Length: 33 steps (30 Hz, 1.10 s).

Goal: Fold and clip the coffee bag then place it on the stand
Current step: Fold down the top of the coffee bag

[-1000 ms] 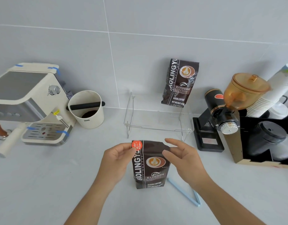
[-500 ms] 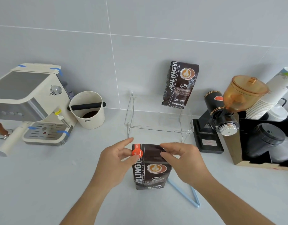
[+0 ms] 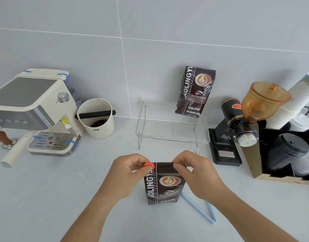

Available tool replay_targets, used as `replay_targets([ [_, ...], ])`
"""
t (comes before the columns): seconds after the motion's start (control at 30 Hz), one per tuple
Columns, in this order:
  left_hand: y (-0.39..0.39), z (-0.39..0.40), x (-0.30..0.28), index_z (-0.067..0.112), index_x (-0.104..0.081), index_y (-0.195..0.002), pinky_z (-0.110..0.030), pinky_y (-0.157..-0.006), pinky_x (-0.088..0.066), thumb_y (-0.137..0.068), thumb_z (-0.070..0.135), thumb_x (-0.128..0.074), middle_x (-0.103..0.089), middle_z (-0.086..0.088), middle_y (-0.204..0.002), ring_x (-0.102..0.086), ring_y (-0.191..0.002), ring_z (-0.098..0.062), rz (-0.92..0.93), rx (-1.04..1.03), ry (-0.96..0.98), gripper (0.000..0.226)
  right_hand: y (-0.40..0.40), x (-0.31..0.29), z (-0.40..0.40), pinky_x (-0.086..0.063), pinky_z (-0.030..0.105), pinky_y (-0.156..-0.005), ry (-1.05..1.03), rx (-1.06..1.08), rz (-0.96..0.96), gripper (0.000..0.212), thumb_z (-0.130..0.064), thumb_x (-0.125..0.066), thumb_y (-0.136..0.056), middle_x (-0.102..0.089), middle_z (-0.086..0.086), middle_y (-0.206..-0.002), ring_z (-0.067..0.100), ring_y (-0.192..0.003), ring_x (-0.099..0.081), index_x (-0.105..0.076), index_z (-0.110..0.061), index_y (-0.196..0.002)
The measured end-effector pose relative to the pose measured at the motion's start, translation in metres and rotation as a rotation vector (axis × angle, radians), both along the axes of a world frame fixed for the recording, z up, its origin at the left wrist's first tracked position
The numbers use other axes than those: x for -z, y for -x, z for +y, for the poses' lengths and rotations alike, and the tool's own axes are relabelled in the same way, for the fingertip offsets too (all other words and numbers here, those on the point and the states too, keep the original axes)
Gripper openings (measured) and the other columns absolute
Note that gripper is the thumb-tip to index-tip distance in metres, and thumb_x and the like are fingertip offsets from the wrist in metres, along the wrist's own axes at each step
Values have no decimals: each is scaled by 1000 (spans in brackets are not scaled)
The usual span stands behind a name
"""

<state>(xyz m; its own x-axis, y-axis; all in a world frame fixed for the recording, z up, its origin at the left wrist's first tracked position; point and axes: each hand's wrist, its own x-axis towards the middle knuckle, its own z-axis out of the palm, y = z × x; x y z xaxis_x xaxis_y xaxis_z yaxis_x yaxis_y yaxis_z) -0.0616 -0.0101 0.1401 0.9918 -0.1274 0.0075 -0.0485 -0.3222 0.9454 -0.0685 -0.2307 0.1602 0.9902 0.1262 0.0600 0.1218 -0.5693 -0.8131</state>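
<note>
- while your left hand (image 3: 125, 173) and right hand (image 3: 195, 172) pinch the bag (image 3: 165, 184) top, you're mid-fold
- next, grab the clip (image 3: 199, 208), then the stand (image 3: 173, 133)

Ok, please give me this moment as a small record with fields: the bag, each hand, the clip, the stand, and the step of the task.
bag: near bag upright on the counter, top edge being folded
left hand: left hand pinches the top left corner of the bag, beside an orange sticker
right hand: right hand pinches the top right corner
clip: blue clip lies open on the counter, right of the bag, untouched
stand: clear stand behind the bag, with a second bag at its back right
step: folding; clipping not yet done
</note>
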Motion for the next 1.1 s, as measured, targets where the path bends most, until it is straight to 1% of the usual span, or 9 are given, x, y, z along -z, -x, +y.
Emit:
replay_targets([
  [0.13,-5,-3,3,34,-70,-91,-16,-61,-43,-84,6,-71,-67,-2,-64,-56,-59,-13,108,25,132,29,-3,1,4,-41,8,-58,-94,47,84,26,-9,-68,-86,-68,-10,-63,2,-59,-59,-61,-31,-73],
  [0.23,-6,-6,5,36,-75,-89,-23,-71,-49,-86,0,-67,-70,-3,-74,-62,-69,-14,106,38,139,37,-10,1,8,-39,8,-50,-183,96,198,28,-5,-66,-87,-70,-13,-58,-2,-47,-53,-65,-30,-75],
  [0.4,-4,-4,9,50,-71,-90,-19,-86,-52,-72,5,-80,-76,18,-87,-69,-83,-3,93,82,-18,49,-17,0,11,-44,15,-45,-289,156,367,32,1,-63,-85,-75,-1,-64,6,-51,-62,-74,-23,-69],
  [0.5,-3,-3,10,48,-68,-95,-15,-85,-50,-74,9,-80,-75,13,-92,-68,-87,-2,21,83,-118,46,-23,-3,9,-47,25,-53,-286,142,472,26,1,-64,-84,-74,3,-68,16,-58,-65,-76,-18,-71],
  [0.7,-7,2,14,36,-70,-107,-13,-84,-47,-83,22,-73,-71,14,-97,-63,-93,2,-5,172,-238,28,-32,-1,-1,-51,28,-68,-152,-6,566,9,-15,-69,-85,-79,4,-79,14,-69,-69,-78,-13,-83],
  [0.8,-8,3,19,33,-70,-110,-10,-82,-44,-86,26,-70,-69,16,-98,-61,-95,4,-19,182,-262,26,-29,2,-9,-54,19,-73,-87,-155,531,15,-18,-80,-76,-80,-7,-86,4,-78,-71,-77,-22,-90],
  [0.9,-10,2,23,33,-70,-107,-13,-82,-46,-88,27,-66,-68,17,-97,-60,-94,3,-43,197,-276,20,-26,9,-14,-54,24,-82,64,-203,403,24,-19,-80,-75,-77,-6,-95,6,-83,-68,-76,-25,-98],
  [1.0,-12,1,27,28,-73,-92,-22,-78,-49,-90,23,-64,-69,12,-89,-63,-89,-5,-88,205,-269,10,-23,14,-13,-49,15,-74,176,-233,197,14,-19,-70,-84,-73,-11,-84,-1,-81,-62,-77,-26,-93],
  [1.1,-13,2,32,30,-75,-87,-19,-77,-50,-87,20,-68,-73,16,-86,-67,-86,-6,-56,166,-199,12,-21,16,-16,-46,8,-68,166,-248,126,15,-18,-66,-87,-76,-11,-80,-3,-80,-64,-78,-26,-93],
])
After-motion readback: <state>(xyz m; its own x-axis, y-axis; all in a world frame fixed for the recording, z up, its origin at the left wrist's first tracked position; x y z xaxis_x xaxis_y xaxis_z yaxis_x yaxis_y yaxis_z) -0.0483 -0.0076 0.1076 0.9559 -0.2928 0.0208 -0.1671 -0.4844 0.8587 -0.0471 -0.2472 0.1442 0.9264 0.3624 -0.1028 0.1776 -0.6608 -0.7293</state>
